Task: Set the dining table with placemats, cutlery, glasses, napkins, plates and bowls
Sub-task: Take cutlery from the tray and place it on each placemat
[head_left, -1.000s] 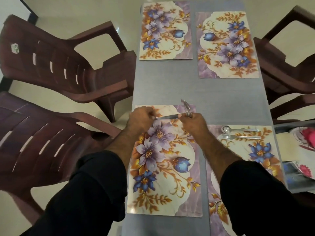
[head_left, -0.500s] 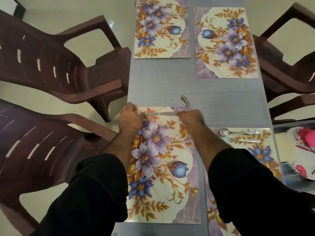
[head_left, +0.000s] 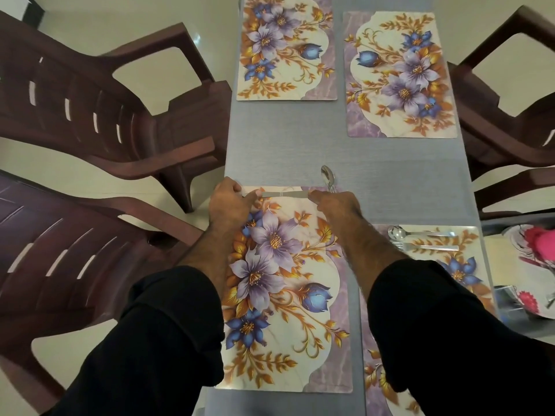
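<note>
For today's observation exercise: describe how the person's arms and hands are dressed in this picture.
Both arms wear loose black sleeves pushed up to about mid-forearm, creased at the cuffs. The forearms are bare and hairy. The left hand and right hand are bare: no gloves, rings or watch show.

You stood over a grey table [head_left: 300, 151] on a glossy cream floor [head_left: 90, 25], with dark brown slatted plastic chairs [head_left: 105, 115] drawn up on both sides.

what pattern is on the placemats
Purple and blue flowers with orange-gold leaves on cream placemats, clearest in the head view.
</note>
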